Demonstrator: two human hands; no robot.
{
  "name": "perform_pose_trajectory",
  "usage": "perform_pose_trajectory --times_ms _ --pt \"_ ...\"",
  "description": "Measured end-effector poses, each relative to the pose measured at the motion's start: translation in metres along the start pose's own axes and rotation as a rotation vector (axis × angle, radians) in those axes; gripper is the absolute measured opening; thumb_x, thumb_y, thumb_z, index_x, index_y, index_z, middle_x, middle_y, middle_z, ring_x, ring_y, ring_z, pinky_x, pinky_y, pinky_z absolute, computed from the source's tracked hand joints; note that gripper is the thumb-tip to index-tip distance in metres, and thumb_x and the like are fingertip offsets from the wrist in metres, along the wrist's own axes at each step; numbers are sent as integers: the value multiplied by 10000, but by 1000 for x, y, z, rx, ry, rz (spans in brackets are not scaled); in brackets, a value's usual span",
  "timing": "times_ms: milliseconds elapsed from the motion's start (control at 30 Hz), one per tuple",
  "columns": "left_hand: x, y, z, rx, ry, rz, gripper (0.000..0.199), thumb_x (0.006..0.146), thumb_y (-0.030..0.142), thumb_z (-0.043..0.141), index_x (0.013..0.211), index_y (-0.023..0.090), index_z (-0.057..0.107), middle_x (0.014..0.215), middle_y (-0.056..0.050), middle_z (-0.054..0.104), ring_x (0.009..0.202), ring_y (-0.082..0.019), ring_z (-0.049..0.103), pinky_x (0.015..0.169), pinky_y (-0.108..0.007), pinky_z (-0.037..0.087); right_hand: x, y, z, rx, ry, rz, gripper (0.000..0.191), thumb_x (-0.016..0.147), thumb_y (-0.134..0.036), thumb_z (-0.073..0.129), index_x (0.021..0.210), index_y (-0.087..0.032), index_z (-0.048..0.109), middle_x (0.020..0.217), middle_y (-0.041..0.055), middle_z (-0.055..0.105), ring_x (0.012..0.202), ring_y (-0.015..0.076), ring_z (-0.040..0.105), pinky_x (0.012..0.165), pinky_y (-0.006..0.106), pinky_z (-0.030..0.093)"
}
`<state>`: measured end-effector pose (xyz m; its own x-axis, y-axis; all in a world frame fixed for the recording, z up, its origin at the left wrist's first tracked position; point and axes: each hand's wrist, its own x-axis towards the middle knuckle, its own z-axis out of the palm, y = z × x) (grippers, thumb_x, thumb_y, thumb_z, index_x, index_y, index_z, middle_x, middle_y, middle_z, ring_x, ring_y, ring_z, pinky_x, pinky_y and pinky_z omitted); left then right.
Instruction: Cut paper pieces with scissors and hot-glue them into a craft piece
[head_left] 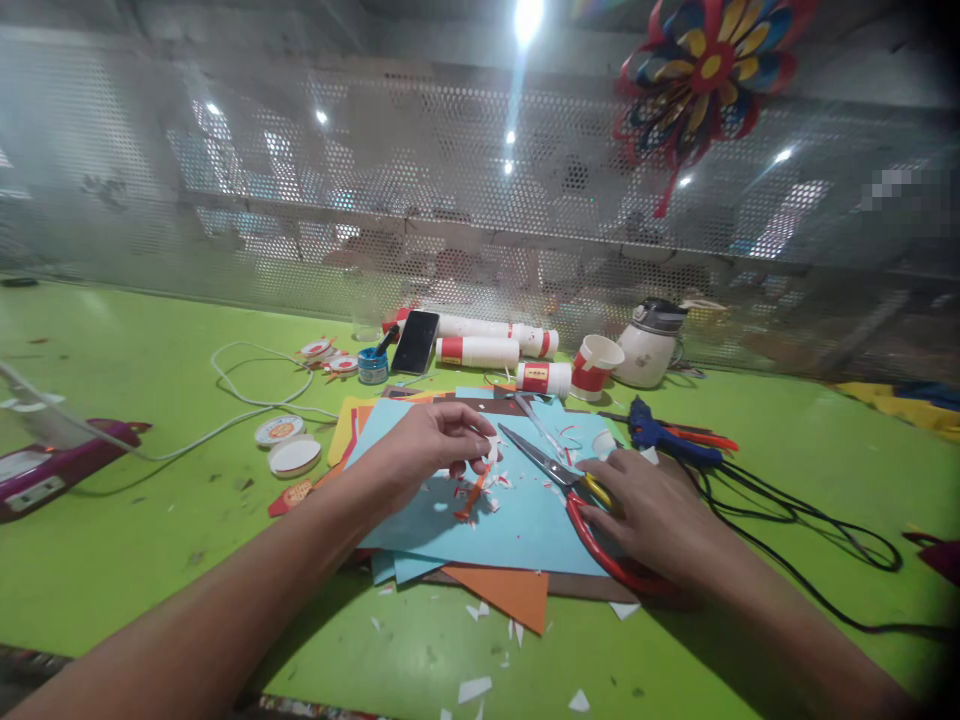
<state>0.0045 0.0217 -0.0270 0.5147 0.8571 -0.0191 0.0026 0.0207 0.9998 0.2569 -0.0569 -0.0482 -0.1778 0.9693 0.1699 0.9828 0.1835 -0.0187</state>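
My left hand [457, 440] hovers over light-blue paper [420, 530], its fingers pinched at a small white piece of paper [493, 449]. Close under it lie an orange strip [472, 497] and several red and white scraps. My right hand [649, 500] grips a pair of scissors [551, 467] with red and yellow handles; the palm hides part of them. Their blades look closed and point up-left, toward my left hand. Orange and brown sheets [510, 595] stick out beneath the blue paper.
Behind the paper stand paper cup stacks [480, 352], a single cup [596, 365], a phone [415, 342], a blue paint jar [373, 366] and a kettle [651, 345]. A blue glue gun [667, 437] and black cord lie right. A power strip [60, 470] sits left.
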Motion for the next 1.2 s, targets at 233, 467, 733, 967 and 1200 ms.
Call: perform_pose_trajectory --times_ms 233,467,733,967,1200 --pt "2 -5 2 -142 -12 -58 151 655 127 742 755 120 629 660 -27 655 566 -96 579 501 -203 348 -1 -14 -3 352 143 9 284 904 -340 480 1032 -159 659 904 90 672 804 209 608 729 326 477" --pt "3 -13 8 -270 -89 -139 98 672 99 702 720 107 616 605 -33 628 477 -71 519 459 -194 385 22 -53 -18 601 84 68 270 879 -373 524 807 -182 701 788 41 728 725 185 638 635 273 476" --pt "0 -16 11 -315 -106 -111 105 656 134 695 699 117 601 550 -8 576 451 -78 502 423 -189 384 46 -82 -7 776 141 170 182 768 -317 632 713 -157 698 649 35 698 590 160 597 531 255 443" --pt "-1 -10 10 -336 -86 -94 111 811 233 560 853 131 570 630 -41 638 530 -119 594 525 -221 461 48 -82 -5 818 170 183 161 727 -299 653 643 -166 687 595 25 664 567 164 567 543 280 413" --pt "1 -11 9 -392 -104 -145 236 917 364 445 940 142 522 725 -98 675 647 -178 663 651 -299 522 50 -76 -7 967 206 215 80 689 -228 670 627 -178 660 618 2 634 597 154 540 605 293 413"
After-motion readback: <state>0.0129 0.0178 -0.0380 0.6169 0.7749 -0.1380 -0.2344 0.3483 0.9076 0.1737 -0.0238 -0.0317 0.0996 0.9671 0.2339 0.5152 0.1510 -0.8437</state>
